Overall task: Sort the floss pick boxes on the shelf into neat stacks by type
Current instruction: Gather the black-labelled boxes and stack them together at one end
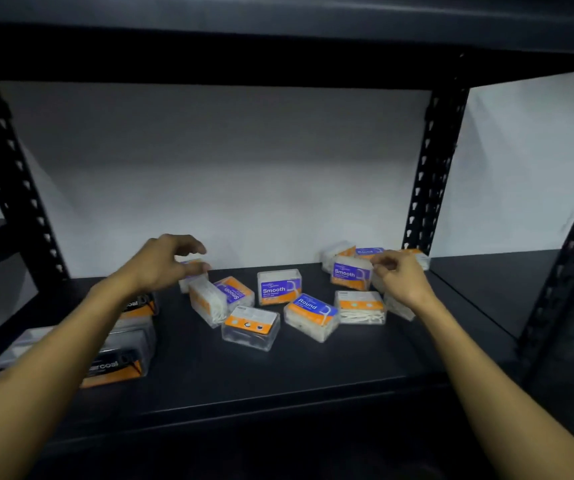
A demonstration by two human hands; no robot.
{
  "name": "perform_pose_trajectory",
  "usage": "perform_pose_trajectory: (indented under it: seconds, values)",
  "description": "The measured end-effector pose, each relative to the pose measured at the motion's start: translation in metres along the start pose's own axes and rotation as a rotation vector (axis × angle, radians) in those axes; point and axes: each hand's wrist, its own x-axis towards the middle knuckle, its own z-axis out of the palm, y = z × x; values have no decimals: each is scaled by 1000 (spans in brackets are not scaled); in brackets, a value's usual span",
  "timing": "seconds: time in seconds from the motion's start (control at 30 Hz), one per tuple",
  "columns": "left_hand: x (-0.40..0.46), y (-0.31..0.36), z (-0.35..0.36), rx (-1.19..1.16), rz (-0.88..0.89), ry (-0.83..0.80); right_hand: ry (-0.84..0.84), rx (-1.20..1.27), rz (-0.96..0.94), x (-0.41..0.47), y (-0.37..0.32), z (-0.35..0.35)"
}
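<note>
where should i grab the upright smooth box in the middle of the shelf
Take the upright Smooth box across its two short ends, coming down from above. It stands on a long edge with its label facing you, and both ends look free; the Round box lies just in front, so a frontal approach seems more crowded. The right hand looks closer.

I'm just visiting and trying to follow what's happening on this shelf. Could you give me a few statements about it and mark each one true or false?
1. The clear boxes with purple and orange labels are already in neat stacks. False: they lie scattered at odd angles on the shelf.
2. A box labelled Round lies in the middle group. True.
3. The dark charcoal boxes sit at the right end. False: they are at the left, partly under the left forearm.
4. Both hands are over the boxes. True: the left hand and right hand reach in.
5. The upright Smooth box stands near the centre. True.
</note>
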Motion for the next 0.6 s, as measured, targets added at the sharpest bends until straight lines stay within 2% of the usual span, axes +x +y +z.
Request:
perform_pose_trajectory:
  seconds: [0.3, 0.47, 0.53, 0.6]
  values:
    - [25, 39, 48, -18, 45, -91, 15, -135, 87, -10, 17, -3]
    - [29, 43, 57, -35, 36, -101, 123, -271, -19, -27, 34, 3]
    - [28, 43, 57, -44, 36, -101, 150, -198, -38, -31, 38, 5]
    - [27, 45, 55, -67, 49, -90, 244, 68, 45, -32, 38, 2]
